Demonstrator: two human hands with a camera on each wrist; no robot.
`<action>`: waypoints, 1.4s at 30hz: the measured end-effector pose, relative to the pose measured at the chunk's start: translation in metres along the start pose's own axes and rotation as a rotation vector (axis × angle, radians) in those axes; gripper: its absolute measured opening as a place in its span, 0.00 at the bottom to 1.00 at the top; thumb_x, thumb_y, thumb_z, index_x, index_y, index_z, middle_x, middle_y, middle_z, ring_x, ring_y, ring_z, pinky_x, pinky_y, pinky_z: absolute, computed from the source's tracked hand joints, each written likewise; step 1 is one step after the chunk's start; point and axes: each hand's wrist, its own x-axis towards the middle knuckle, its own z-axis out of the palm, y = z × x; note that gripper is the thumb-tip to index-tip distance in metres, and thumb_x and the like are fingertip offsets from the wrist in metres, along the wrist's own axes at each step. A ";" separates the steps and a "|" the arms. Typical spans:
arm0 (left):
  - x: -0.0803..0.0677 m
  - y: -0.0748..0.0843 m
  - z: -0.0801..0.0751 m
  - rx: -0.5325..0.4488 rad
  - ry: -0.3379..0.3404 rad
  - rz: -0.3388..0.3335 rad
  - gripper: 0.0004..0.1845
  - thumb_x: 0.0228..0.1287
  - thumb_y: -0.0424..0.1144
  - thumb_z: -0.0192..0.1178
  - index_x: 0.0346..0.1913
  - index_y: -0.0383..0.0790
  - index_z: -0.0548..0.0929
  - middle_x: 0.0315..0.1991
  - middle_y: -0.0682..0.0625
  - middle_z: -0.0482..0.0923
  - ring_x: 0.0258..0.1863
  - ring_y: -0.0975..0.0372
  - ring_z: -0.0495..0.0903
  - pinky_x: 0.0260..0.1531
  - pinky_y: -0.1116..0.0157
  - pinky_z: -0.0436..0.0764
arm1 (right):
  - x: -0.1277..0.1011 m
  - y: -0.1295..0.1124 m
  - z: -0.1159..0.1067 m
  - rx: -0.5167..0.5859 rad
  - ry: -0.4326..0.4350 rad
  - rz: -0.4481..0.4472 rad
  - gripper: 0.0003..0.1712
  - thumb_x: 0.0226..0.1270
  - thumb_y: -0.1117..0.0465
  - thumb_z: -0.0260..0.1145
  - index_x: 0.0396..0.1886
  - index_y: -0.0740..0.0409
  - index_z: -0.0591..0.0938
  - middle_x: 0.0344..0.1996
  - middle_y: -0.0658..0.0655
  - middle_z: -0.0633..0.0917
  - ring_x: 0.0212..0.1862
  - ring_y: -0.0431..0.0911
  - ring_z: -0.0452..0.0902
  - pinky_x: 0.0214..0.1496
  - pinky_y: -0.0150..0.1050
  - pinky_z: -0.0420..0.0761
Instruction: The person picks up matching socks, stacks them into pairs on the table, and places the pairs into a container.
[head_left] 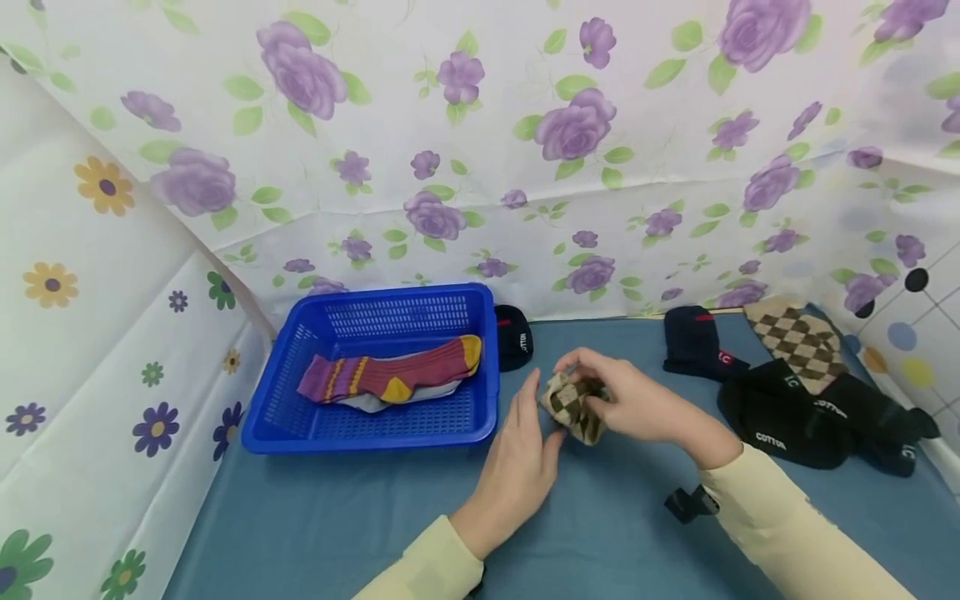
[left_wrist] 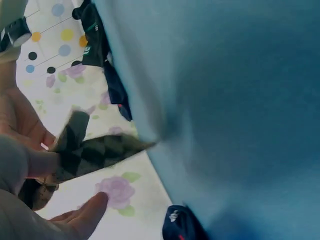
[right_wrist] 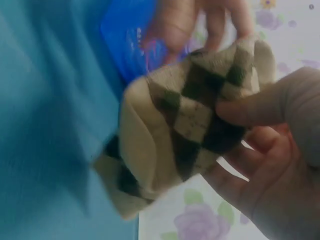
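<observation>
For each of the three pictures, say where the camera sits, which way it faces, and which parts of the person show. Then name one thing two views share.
Head: worn high, faces forward and down at the blue table; both hands and sleeves show.
Left wrist: close under the left hand, looking along the table; fingers show.
Right wrist: close by the right hand, facing the blue basket; fingers show.
Shared: all three show the checked sock.

Bunched beige-brown argyle sock [head_left: 573,406], above mat
</observation>
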 end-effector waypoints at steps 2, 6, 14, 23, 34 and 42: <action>0.004 0.002 -0.003 -0.051 0.048 0.042 0.39 0.66 0.38 0.55 0.73 0.51 0.46 0.66 0.50 0.64 0.61 0.64 0.71 0.54 0.65 0.76 | -0.001 -0.006 0.003 0.009 -0.029 -0.001 0.27 0.63 0.71 0.56 0.57 0.43 0.67 0.50 0.47 0.81 0.43 0.39 0.78 0.36 0.35 0.76; 0.012 0.006 -0.009 -0.133 0.127 0.081 0.27 0.65 0.35 0.56 0.65 0.49 0.62 0.56 0.54 0.72 0.53 0.69 0.76 0.47 0.72 0.79 | -0.002 -0.014 0.007 -0.074 0.073 -0.014 0.24 0.64 0.67 0.58 0.57 0.44 0.68 0.51 0.48 0.80 0.45 0.40 0.78 0.39 0.37 0.78; 0.020 0.008 -0.018 -0.129 0.210 0.020 0.21 0.60 0.34 0.62 0.55 0.44 0.68 0.43 0.51 0.76 0.36 0.67 0.77 0.31 0.74 0.78 | -0.012 -0.029 0.013 -0.276 0.352 -0.047 0.18 0.67 0.44 0.58 0.52 0.41 0.79 0.54 0.46 0.79 0.51 0.39 0.76 0.44 0.41 0.80; 0.020 0.009 -0.020 -0.058 0.139 0.082 0.32 0.59 0.34 0.61 0.67 0.46 0.64 0.51 0.49 0.75 0.41 0.65 0.78 0.35 0.73 0.79 | -0.009 -0.028 0.023 -0.329 0.325 -0.139 0.19 0.61 0.43 0.63 0.51 0.40 0.80 0.49 0.44 0.82 0.53 0.40 0.77 0.49 0.40 0.80; 0.025 0.012 -0.038 0.038 0.020 0.115 0.24 0.54 0.49 0.67 0.52 0.51 0.70 0.45 0.56 0.69 0.38 0.67 0.70 0.35 0.72 0.75 | -0.009 -0.032 0.008 -0.237 0.197 -0.135 0.13 0.70 0.60 0.56 0.48 0.40 0.81 0.43 0.39 0.82 0.36 0.30 0.74 0.35 0.32 0.77; 0.033 0.012 -0.049 -0.053 -0.129 0.089 0.14 0.55 0.49 0.66 0.35 0.50 0.71 0.31 0.58 0.73 0.25 0.71 0.71 0.22 0.75 0.72 | -0.018 -0.036 -0.007 -0.201 0.210 -0.095 0.15 0.71 0.61 0.54 0.50 0.37 0.79 0.43 0.38 0.81 0.29 0.33 0.72 0.30 0.31 0.74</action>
